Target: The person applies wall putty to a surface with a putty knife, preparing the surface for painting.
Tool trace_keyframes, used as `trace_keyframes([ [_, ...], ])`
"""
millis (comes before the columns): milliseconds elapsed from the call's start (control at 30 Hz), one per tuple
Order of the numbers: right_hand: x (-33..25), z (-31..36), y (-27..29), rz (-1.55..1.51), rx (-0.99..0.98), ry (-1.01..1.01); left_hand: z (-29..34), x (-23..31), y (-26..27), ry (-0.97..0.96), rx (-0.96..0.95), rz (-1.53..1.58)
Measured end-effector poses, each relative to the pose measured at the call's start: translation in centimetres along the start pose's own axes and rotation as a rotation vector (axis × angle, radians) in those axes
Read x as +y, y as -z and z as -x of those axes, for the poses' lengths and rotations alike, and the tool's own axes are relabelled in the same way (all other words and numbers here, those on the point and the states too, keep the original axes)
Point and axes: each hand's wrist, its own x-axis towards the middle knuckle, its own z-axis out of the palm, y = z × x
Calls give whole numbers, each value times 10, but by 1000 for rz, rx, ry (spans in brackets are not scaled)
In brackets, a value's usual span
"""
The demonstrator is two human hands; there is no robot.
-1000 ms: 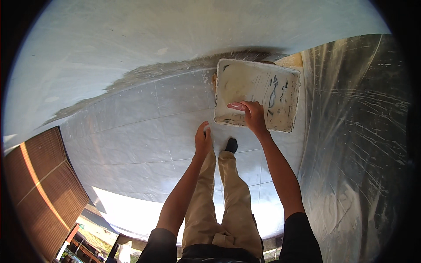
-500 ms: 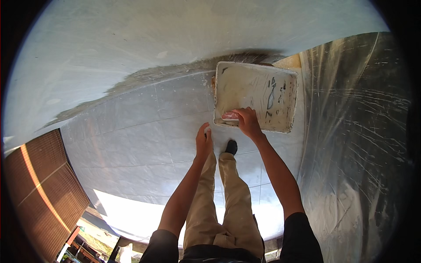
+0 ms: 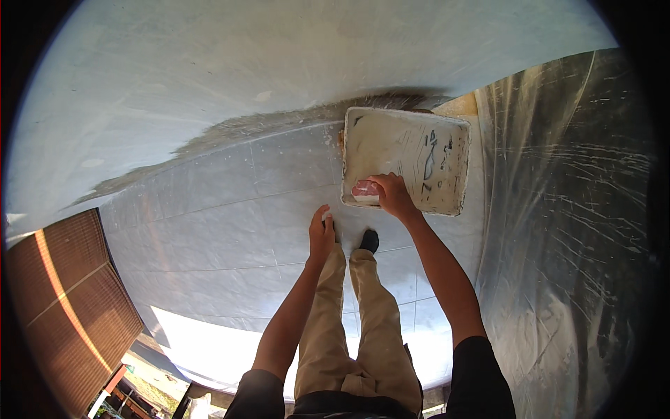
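My right hand [image 3: 394, 195] is closed around a flat reddish piece with a white lower edge [image 3: 366, 189]; its exact kind does not show. This piece is over the near left corner of a shallow rectangular tray [image 3: 391, 140], off-white inside with dark smears and a crusted rim. My left hand [image 3: 322, 234] hangs to the left of the tray, thumb and fingers apart, touching nothing that I can see.
A pale, smeared wall [image 3: 230, 63] rises ahead, with a rough grey strip along its foot. Grey floor tiles [image 3: 209, 230] lie beneath me. Clear plastic sheeting [image 3: 565, 209] hangs over a dark surface at right. A brown slatted blind [image 3: 70, 300] is at lower left. My dark-shod foot [image 3: 370, 240] is near the tray.
The tray sits slightly lower in view. My right hand has tilted the reddish piece, so more of its face shows. My left hand has shifted slightly down and left.
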Motion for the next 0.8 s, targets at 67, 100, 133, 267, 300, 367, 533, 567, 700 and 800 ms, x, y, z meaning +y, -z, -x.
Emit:
trace_keyframes([
  [67, 0, -2, 4, 3, -8, -21, 0, -2, 4, -10, 8, -21],
  [100, 0, -2, 5, 2, -5, -16, 1, -2, 5, -14, 11, -22],
  [133, -1, -3, 7, 1, -10, -28, 1, -2, 5, -34, 14, -36],
  [267, -2, -7, 17, -32, -28, -51, 5, 5, 5, -35, -10, -80],
  [300, -1, -7, 19, -29, -25, -49, 5, 8, 5, -39, -10, -77],
  [367, 1, -8, 20, -9, -60, -88, 6, 10, 5, -49, 2, -37],
  [533, 22, -2, 21, 66, -1, -69, 12, 19, 9, -31, 5, -21],
  [567, 26, -1, 21, 88, 7, -94, 13, 20, 10, -23, 4, -10],
  [700, 33, 7, 32, 88, 22, -190, 23, 31, 12, -89, 9, -78],
  [800, 44, 23, 45, -56, 88, -458, 28, 48, 12, -62, -17, -39],
])
